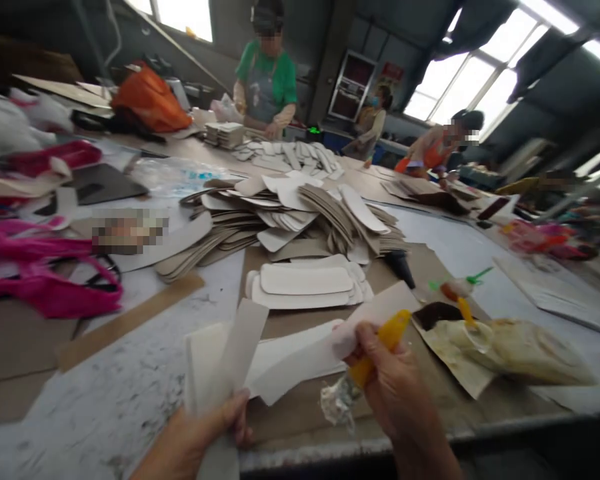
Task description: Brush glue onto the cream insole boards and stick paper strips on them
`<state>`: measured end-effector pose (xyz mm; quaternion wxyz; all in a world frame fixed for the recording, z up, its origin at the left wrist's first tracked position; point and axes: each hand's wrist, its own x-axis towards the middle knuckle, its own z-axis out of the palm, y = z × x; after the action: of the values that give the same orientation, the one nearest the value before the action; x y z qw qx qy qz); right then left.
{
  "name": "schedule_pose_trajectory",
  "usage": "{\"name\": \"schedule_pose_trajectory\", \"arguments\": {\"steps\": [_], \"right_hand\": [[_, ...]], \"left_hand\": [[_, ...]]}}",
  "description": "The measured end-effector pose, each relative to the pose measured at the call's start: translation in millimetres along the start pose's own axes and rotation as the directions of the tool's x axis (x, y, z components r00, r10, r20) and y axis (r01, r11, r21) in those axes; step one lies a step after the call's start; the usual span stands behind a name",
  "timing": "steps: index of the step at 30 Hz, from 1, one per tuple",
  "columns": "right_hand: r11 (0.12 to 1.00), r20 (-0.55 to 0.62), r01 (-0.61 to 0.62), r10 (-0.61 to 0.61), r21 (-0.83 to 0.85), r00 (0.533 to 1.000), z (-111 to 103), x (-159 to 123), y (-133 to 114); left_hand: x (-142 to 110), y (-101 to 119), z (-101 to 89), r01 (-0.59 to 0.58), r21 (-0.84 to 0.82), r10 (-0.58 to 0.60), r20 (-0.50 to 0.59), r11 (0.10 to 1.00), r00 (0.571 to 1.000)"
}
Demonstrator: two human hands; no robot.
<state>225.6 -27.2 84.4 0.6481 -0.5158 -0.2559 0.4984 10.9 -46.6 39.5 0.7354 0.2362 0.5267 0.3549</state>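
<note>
Left hand (203,427): fingers closed on flat, matte white straight-edged strips (243,340), in front and left of the landmark, a low stack of smooth white round-cornered panels (305,280). Right hand (393,383), in front and right of that stack: grips a yellow plastic-looking tool (394,331), its lower end caked with a lumpy whitish mass (336,402), and pinches a thin, pale white sheet (367,317). Behind the stack: a heap of curved grey-brown and white pieces (325,217). Right of it: a crumpled, stained yellowish plastic bag (535,350).
</note>
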Motion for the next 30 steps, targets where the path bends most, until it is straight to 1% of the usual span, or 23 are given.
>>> {"name": "schedule_pose_trajectory", "arguments": {"steps": [2,4,5,6,7,8,9,10,11,12,14,15,16,18,19,20,22,25,27,30], "right_hand": [[0.996,-0.055,0.04,-0.045,-0.086,0.997,-10,0,-7],[0.972,-0.042,0.062,-0.074,-0.225,0.996,-24,-3,-15],[0.955,-0.017,0.056,-0.064,-0.293,0.998,-32,-5,-20],[0.935,0.017,0.034,-0.03,-0.352,0.999,-40,-7,-24],[0.913,0.058,-0.005,0.031,-0.407,0.998,-47,-9,-27],[0.884,0.1,-0.06,0.12,-0.464,0.988,-51,-10,-30],[0.843,0.139,-0.116,0.22,-0.525,0.965,-53,-11,-31],[0.793,0.178,-0.148,0.307,-0.59,0.935,-51,-11,-30],[0.742,0.22,-0.143,0.367,-0.655,0.904,-46,-10,-27],[0.698,0.265,-0.103,0.399,-0.709,0.878,-38,-8,-22],[0.645,0.39,0.045,0.404,-0.763,0.827,-16,1,-9],[0.636,0.448,0.094,0.423,-0.766,0.787,-5,7,-1],[0.62,0.486,0.113,0.475,-0.776,0.734,5,14,8],[0.567,0.507,0.127,0.586,-0.814,0.632,19,30,23],[0.528,0.499,0.143,0.63,-0.837,0.595,23,37,29],[0.486,0.488,0.172,0.659,-0.857,0.573,25,44,33],[0.405,0.476,0.254,0.687,-0.878,0.549,29,53,40],[0.302,0.462,0.362,0.709,-0.882,0.533,36,60,43],[0.266,0.448,0.387,0.725,-0.883,0.524,41,63,45],[0.24,0.43,0.398,0.747,-0.885,0.507,49,67,50]], "left_hand": [[0,5,-5.8,0.003,-0.023,-0.004,-0.011,1.0,1.0],[4,8,-12.9,0.003,-0.028,-0.006,-0.084,1.0,0.996],[6,9,-16.8,-0.002,-0.04,-0.003,-0.139,0.999,0.99],[9,9,-20.7,-0.007,-0.059,-0.005,-0.197,0.998,0.98],[12,9,-24.1,-0.012,-0.079,-0.008,-0.248,0.997,0.969],[16,8,-26.8,-0.011,-0.089,-0.014,-0.273,0.996,0.962],[18,7,-28.6,-0.001,-0.087,-0.024,-0.276,0.996,0.961],[21,5,-29.5,0.01,-0.079,-0.031,-0.266,0.997,0.963],[24,3,-29.5,0.023,-0.067,-0.039,-0.25,0.998,0.968],[26,2,-28.7,0.034,-0.06,-0.047,-0.227,0.998,0.973],[31,-1,-26.0,0.064,-0.076,-0.077,-0.175,0.995,0.982],[33,-2,-24.5,0.08,-0.093,-0.094,-0.151,0.992,0.984],[35,-2,-23.3,0.094,-0.105,-0.107,-0.127,0.99,0.986],[39,-1,-21.8,0.114,-0.112,-0.125,-0.095,0.987,0.988],[41,0,-21.5,0.121,-0.106,-0.131,-0.092,0.987,0.987],[42,0,-21.2,0.127,-0.098,-0.136,-0.094,0.987,0.986],[44,1,-20.8,0.135,-0.089,-0.144,-0.106,0.987,0.984],[45,0,-19.1,0.145,-0.08,-0.154,-0.121,0.986,0.981],[45,-1,-17.7,0.153,-0.071,-0.161,-0.13,0.986,0.978],[45,-1,-16.3,0.165,-0.057,-0.172,-0.142,0.985,0.975]]}}
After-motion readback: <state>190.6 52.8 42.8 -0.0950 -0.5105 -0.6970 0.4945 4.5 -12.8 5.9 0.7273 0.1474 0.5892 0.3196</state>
